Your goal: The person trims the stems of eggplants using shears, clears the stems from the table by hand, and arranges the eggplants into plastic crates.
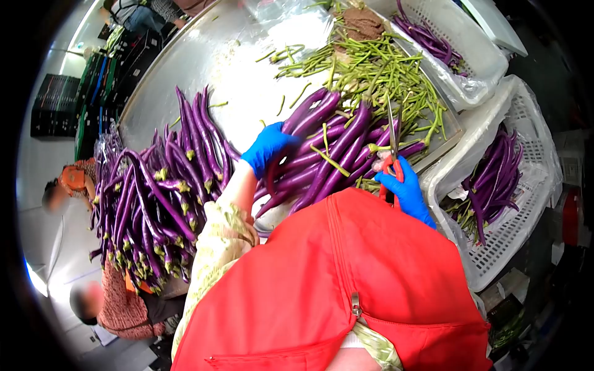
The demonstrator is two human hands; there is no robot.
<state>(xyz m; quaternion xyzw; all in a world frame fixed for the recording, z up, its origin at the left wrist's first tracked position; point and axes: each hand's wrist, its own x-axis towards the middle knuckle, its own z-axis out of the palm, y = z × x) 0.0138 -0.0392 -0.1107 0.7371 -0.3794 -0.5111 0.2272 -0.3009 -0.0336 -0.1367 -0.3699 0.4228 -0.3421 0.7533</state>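
Note:
Long purple eggplants (334, 154) lie heaped on the metal table in front of me. My left hand (271, 148), in a blue glove, is closed around the near end of an eggplant (314, 114) at the left of this heap; some fingers are hidden. In my right hand (409, 193), also blue-gloved, are scissors (388, 168) with red handles. Their blades point away from me, parted, beside the stem ends at the heap's right. Cut green stems (390, 74) cover the table beyond.
A large pile of eggplants (148, 204) sits at the left table edge. White lined crates (532, 185) with eggplants stand at the right. Clear plastic (291, 25) and a brown cloth-like heap (363, 23) lie at the far side. Other people (127, 303) are at the left.

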